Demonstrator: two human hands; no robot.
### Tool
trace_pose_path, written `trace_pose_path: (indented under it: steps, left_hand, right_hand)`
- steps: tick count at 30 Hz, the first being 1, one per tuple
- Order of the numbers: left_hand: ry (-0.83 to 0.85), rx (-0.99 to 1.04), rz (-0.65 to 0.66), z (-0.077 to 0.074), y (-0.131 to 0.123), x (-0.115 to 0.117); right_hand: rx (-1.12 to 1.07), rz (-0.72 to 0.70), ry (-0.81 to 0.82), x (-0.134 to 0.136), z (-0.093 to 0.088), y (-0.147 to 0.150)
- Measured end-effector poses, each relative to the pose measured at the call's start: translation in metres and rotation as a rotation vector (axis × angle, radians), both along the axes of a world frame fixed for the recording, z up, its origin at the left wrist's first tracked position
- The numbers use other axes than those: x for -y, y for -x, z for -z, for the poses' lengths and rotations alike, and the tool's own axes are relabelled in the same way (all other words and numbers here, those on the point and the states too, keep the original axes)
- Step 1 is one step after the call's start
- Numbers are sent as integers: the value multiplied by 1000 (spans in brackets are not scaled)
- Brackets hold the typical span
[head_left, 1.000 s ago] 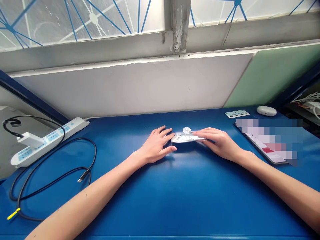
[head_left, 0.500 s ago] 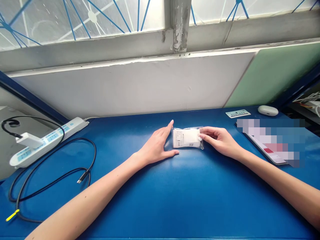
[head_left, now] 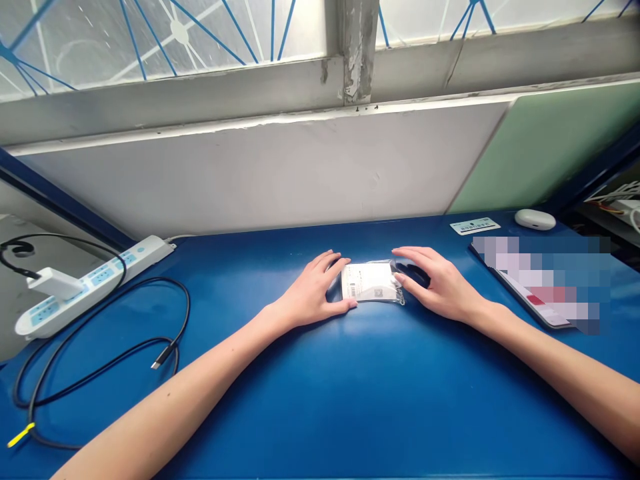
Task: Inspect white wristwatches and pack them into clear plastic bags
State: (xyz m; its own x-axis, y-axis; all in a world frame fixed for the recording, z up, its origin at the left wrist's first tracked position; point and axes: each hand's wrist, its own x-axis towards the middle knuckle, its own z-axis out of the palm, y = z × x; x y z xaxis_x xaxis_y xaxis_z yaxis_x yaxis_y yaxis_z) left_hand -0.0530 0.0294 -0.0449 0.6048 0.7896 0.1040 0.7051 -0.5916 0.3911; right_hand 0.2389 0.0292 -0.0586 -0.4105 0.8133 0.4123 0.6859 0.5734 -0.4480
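A small clear plastic packet with a white label lies flat on the blue table, between my two hands. My left hand rests on the table just left of the packet, fingers stretched out, thumb tip against the packet's lower left corner. My right hand sits at the packet's right edge with fingers spread and arched, fingertips close to or on that edge. Neither hand holds anything.
A white power strip with a plugged-in charger and a looping black cable lies at the left. A phone or tablet, a white label and a white earbud case sit at the right. A white wall panel stands behind.
The packet was on edge between my hands, was then turned label-up, and now lies flat. My right hand has let go of it and spread its fingers; my left hand's fingers have flattened.
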Motion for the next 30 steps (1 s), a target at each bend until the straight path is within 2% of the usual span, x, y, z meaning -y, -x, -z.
trace_pose_path:
  steps: [3,5,12,21,30]
  left_hand:
    - [-36,-44,-25,0,-1,1]
    - [-56,-61,-45,0,-2,1]
    - [-68,-42,-63,2,-3,2]
    - [-67,-90,-73,0,-4,4]
    - [-81,-90,-61,1,-4,3]
  right_hand:
    - [159,-151,-8,-1,-3,-5]
    - [231,-189,28,-2,-3,-7]
    - [298,-139,89,-6,4,-10]
    - [345,-123,72,-4,4,-8]
    - [340,-151,85,-5,2,-13]
